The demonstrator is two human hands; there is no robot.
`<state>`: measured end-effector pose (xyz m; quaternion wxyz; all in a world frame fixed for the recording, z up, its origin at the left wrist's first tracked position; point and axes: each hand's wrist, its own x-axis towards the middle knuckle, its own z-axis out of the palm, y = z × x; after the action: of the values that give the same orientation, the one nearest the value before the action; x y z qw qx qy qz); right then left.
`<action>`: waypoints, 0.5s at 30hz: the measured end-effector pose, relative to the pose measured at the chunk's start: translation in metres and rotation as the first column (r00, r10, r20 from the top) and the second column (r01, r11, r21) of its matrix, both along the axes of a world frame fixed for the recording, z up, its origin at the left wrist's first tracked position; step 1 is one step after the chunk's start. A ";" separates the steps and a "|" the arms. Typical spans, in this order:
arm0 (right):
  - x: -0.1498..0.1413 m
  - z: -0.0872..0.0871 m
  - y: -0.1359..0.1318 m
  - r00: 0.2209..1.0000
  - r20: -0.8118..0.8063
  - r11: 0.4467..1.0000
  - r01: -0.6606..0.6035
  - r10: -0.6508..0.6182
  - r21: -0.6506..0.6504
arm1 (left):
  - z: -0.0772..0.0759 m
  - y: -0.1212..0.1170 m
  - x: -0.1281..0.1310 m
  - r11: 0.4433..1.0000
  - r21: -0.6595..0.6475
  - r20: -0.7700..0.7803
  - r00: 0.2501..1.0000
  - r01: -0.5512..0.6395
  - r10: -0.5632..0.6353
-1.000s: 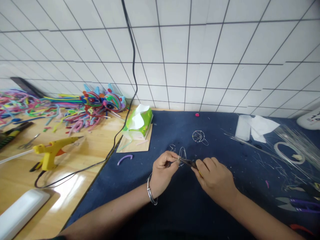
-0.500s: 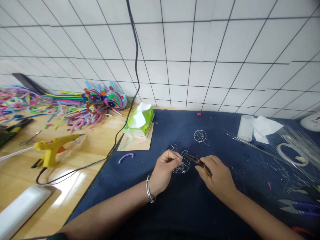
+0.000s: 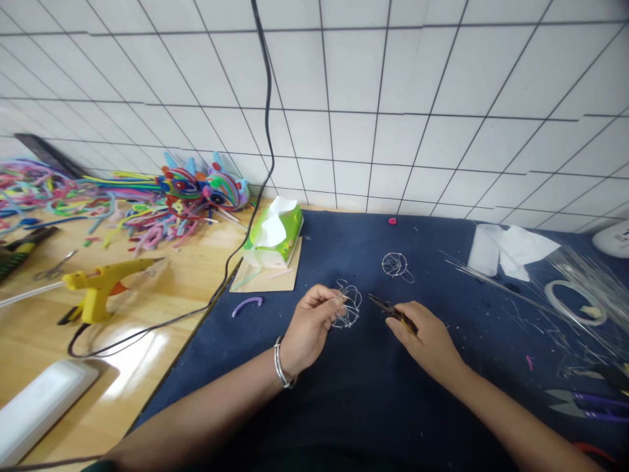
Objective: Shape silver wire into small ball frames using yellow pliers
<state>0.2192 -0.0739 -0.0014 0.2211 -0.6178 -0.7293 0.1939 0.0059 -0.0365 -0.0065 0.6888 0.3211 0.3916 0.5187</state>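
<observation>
Between the thumb and fingers of my left hand (image 3: 314, 322) is a small frame of bent silver wire (image 3: 350, 309), rounded with loops. My right hand (image 3: 426, 339) is closed around the handles of a pair of pliers (image 3: 386, 307). The pliers' dark jaws point left toward the wire frame and stand apart from it. A second round wire frame (image 3: 394, 263) lies on the dark blue mat (image 3: 344, 249) beyond my hands. Part of the held frame is hidden behind my left fingers.
Left on the wooden table lie a yellow glue gun (image 3: 101, 285), a tissue pack (image 3: 280, 229) on brown card and colourful fuzzy stems (image 3: 157, 229). To the right are loose wires (image 3: 590, 282), a white coil (image 3: 565, 305) and purple-handled snips (image 3: 590, 401). A black cable (image 3: 268, 118) hangs down the tiled wall.
My left hand has moved left with the wire frame, opening a gap to the pliers. The pliers' tips, formerly at the wire, are now clear of it. The view has shifted slightly.
</observation>
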 end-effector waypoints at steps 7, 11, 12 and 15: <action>0.004 0.004 0.012 0.950 0.301 0.992 -0.109 0.087 0.057 | 0.003 0.025 -0.020 0.981 0.066 0.030 0.983 -0.184 0.183; -0.007 0.012 0.027 0.878 0.457 0.971 -0.212 0.139 0.111 | 0.002 0.032 -0.026 0.972 0.074 0.024 0.975 -0.223 0.222; -0.011 0.014 0.032 0.866 0.481 0.966 -0.224 0.137 0.128 | 0.001 0.033 -0.027 0.971 0.073 0.020 0.974 -0.228 0.227; -0.023 0.017 0.050 0.833 0.536 0.954 -0.257 0.138 0.153 | 0.002 0.033 -0.027 0.971 0.071 0.019 0.973 -0.230 0.229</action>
<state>0.1958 -0.0236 0.0160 0.0612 -0.5398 -0.8386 -0.0397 -0.0211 -0.0036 -0.0049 0.6143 0.2957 0.4032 0.6104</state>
